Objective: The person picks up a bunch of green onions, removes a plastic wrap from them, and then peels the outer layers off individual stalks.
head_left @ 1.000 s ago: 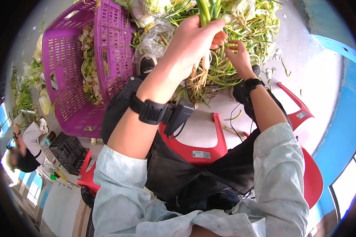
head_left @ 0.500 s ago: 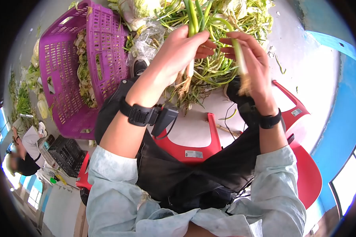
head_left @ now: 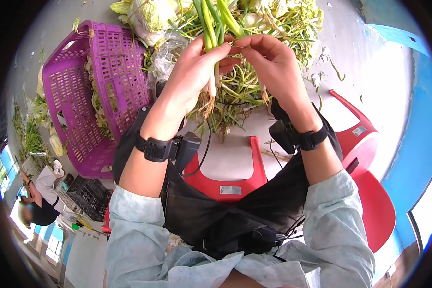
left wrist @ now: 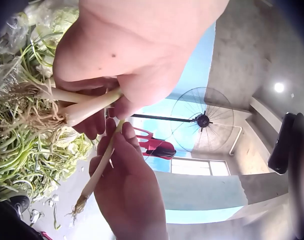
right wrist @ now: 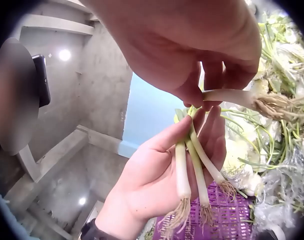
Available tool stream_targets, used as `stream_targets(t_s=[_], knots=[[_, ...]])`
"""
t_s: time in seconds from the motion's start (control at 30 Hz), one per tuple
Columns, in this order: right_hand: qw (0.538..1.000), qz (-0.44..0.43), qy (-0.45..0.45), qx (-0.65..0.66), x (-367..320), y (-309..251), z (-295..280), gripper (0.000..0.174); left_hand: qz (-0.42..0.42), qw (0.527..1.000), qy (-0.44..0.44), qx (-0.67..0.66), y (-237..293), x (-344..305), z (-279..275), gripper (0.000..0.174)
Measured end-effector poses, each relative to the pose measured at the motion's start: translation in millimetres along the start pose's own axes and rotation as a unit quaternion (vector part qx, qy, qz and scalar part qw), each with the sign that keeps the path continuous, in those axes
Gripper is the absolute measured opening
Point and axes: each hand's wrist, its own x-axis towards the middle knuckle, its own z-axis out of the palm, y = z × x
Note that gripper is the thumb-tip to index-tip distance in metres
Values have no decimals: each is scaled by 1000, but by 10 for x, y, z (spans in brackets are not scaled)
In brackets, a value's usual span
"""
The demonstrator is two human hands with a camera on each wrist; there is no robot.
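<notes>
My left hand grips a small bunch of scallions, with the thumb across their stalks. Their white ends and brown roots hang below the fingers in the right wrist view. Beside it, my right hand pinches a single scallion between thumb and fingers, its rooted end pointing away. The fingertips of both hands meet close together above a pile of loose greens. Green tops rise from the left hand in the head view.
A purple crate with leaves in it leans at the left. Clear plastic and cabbages lie by the pile. A red stool stands between the legs, a red chair at right. Another person is far left.
The right hand rose from the pile's right side, swung a single scallion out to the right, and is now back beside the left hand. The left hand kept its bunch and shifted left in view.
</notes>
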Motion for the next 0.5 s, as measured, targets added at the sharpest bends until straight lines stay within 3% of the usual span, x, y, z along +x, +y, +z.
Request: stream_targets(t_s=[0.13,0.33,0.43,0.5], knots=[[997,8,-2,-72,6,-46,-48,20,8,1000,-3,-18,-31,-31,42,32],[998,-6,13,-61,-10,-8,-13,26,18,999,-32,29,-66,-29,-20,36],[993,51,0,103,-11,-133,42,25,-4,999,-42,7,-10,-37,-53,37],[996,24,-6,82,12,-61,47,21,1,999,-35,-1,-4,-44,-48,37]])
